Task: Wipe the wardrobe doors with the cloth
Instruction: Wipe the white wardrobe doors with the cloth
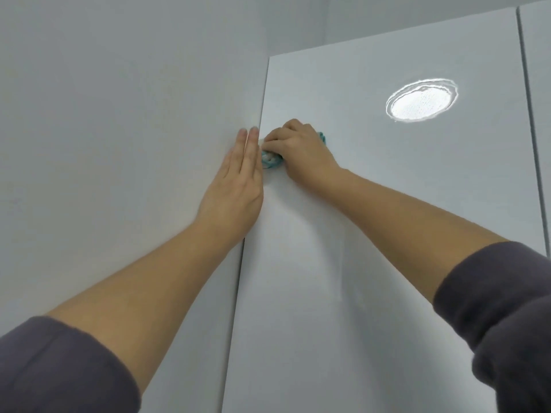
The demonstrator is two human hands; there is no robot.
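Teal cloth (pixel 269 160) is bunched up small in the person's right hand (pixel 301 150), and only two bits of it show, one under the knuckles on the left and one behind the hand on the right. The fingers (pixel 275 138) of this hand are curled and clamped on the cloth, and they press it against the wardrobe door (pixel 387 219). The cloth sits high on the door, just beside its left edge and below the top corner.

The left hand (pixel 235 186) lies flat, with the fingers (pixel 250 144) straight and together, pointing upward. It rests along the same left edge of the door, touching the pale panel (pixel 119 114) next to it. Whether this panel is a wall or another part of the wardrobe, I cannot say for sure from this angle. The side of the left hand is very near the cloth, perhaps touching it.

The door is white and glossy. On its upper right part a round lamp reflection (pixel 422 101) shines, bright and oval. Further right, after a narrow dark gap, a second door (pixel 539 84) begins, and only a strip of it is in view.

Both forearms are bare and reach upward. The dark grey left sleeve (pixel 59 368) and the right sleeve (pixel 501 308) are pushed back toward the elbows.
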